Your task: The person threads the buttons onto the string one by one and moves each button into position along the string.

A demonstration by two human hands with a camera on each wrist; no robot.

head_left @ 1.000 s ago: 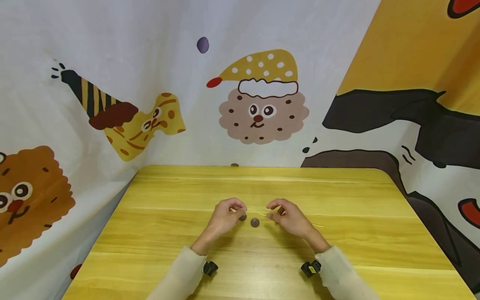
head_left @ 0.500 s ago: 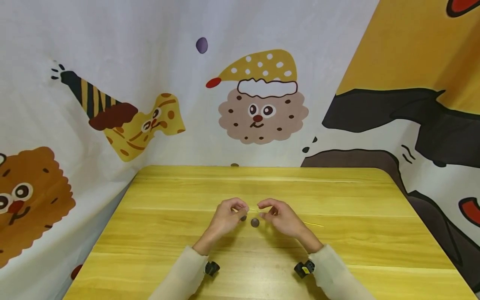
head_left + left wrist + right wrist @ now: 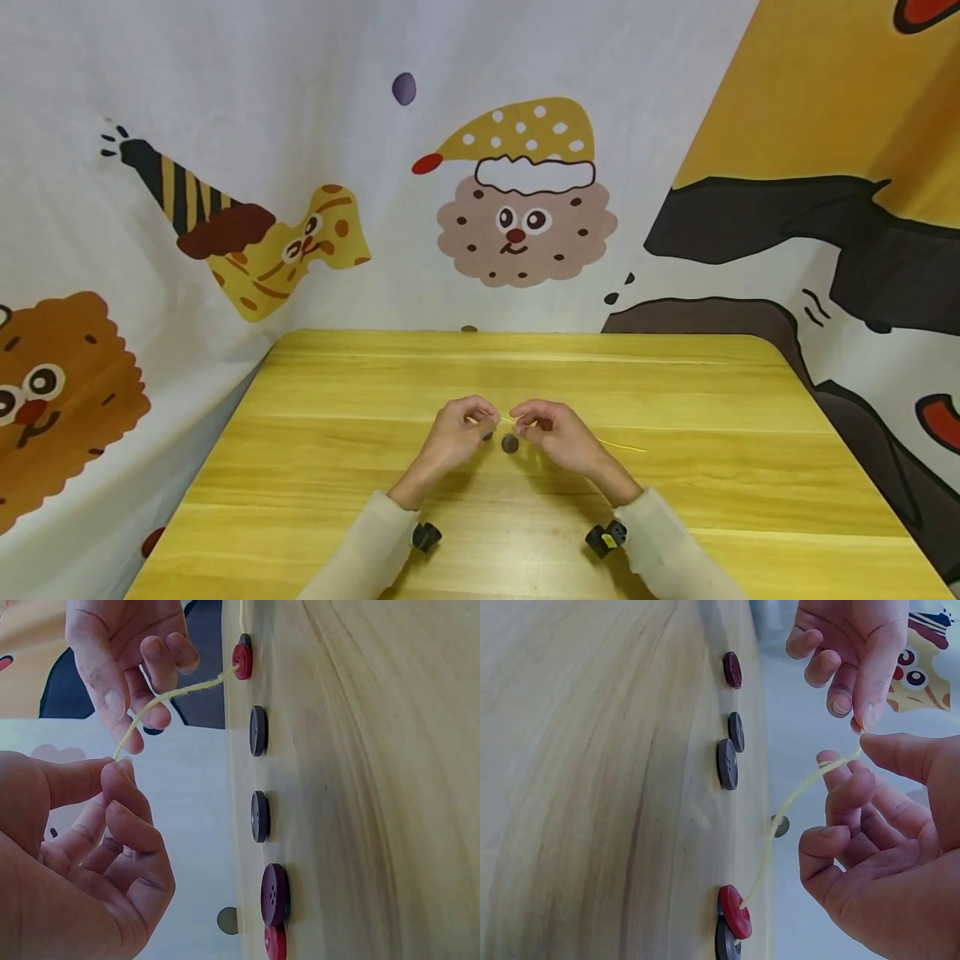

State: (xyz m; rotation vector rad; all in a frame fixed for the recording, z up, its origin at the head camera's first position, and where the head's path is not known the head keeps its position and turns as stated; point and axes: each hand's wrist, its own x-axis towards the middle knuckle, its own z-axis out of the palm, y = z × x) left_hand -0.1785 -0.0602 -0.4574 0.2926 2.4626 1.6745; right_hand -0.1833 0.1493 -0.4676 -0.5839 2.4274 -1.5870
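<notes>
My left hand (image 3: 453, 432) pinches the end of a thin yellow string (image 3: 191, 688) between thumb and forefinger, above the table. From there the string bends down to a red button (image 3: 736, 911), which lies against a dark button (image 3: 726, 941). My right hand (image 3: 561, 435) is close to the left fingertips, its thumb and forefinger apart beside the string. Below the hands, a dark brown button (image 3: 510, 443) lies on the table, and another dark button (image 3: 487, 436) is partly covered by the left hand. The red button is hidden behind the right hand in the head view.
More buttons stand out in the left wrist view: a dark one (image 3: 260, 817), a maroon one (image 3: 275, 895) and a red one (image 3: 276, 941). The string's other end trails rightward over the wooden table (image 3: 337, 500). A cartoon-print curtain (image 3: 360, 100) hangs behind the table.
My right hand has moved left along the string toward the left fingertips, baring more of the string on its right. The left hand has shifted very slightly right.
</notes>
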